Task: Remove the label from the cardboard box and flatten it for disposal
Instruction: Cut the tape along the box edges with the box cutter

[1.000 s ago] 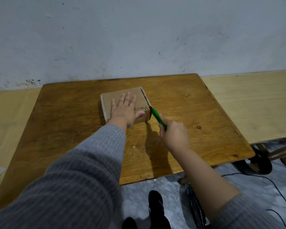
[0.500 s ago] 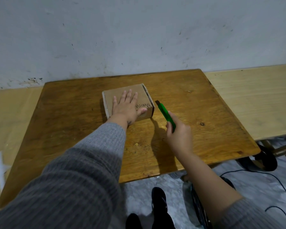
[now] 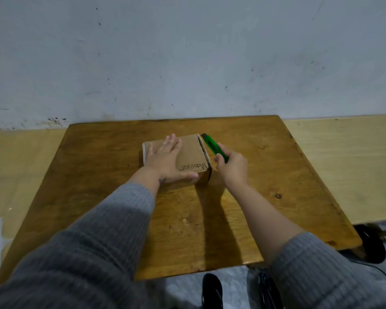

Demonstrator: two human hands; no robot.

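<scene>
Cardboard box (image 3: 193,152): A small brown box is seen on the wooden table (image 3: 254,197), toward the far middle of the top. It sits flat with its lid closed. Black handwriting is seen on the top, near the edge closest to the person.

Left hand (image 3: 165,161): It is laid flat on top of the box, palm down. The fingers (image 3: 168,142) are held straight and a little apart, and they point toward 12 o'clock. The thumb is stretched along the near top edge, toward 3 o'clock. The left half of the lid is covered by this hand.

Right hand (image 3: 233,166): It is placed just beside the box, at 3 o'clock from it. The fingers are curled tight around a green cutter (image 3: 213,146).

Green cutter: It is held tilted, with its tip pointed toward 11 o'clock. The tip is found right by the far right corner of the box, along the box's right side. Whether the tip touches the box cannot be told.

Box and fingers: The box lies under the left fingers and next to the right fingers, so it is held between the two hands.

Sleeves: Grey knit sleeves are worn on both arms. The right one is pushed up the forearm.

Wall (image 3: 187,52): A pale, marked wall is seen behind the table.
</scene>
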